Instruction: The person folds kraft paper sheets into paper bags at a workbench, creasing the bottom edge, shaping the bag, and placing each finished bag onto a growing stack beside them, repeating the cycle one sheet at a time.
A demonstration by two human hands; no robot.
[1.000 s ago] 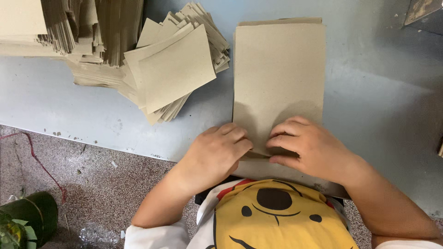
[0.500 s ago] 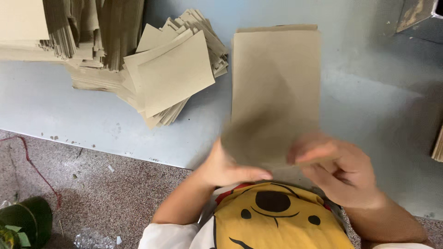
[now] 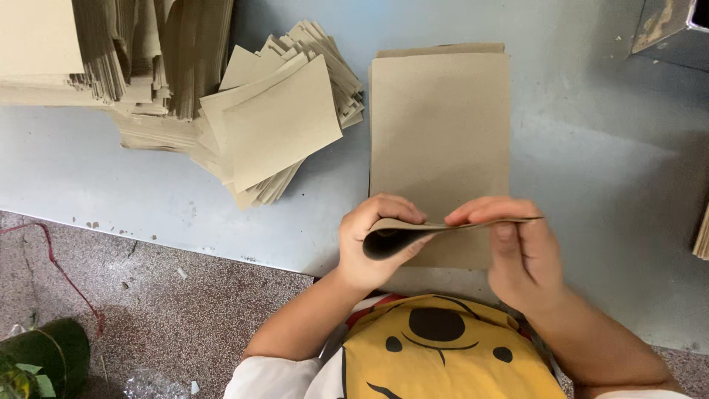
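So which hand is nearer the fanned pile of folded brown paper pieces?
Left hand: the fanned pile lies up and to its left. The right hand is farther right, across the held paper.

On the pale blue table (image 3: 133, 185) I see a fanned stack of brown paper pieces (image 3: 284, 122) near the far edge, left of centre. Tall piles of the same brown paper (image 3: 111, 59) crowd the far left corner, touching that stack. A grey metal box (image 3: 676, 29) sits at the far right corner. Off the near edge, the speckled floor (image 3: 162, 303) carries a red cord (image 3: 63, 273) and a green bag (image 3: 40, 362).
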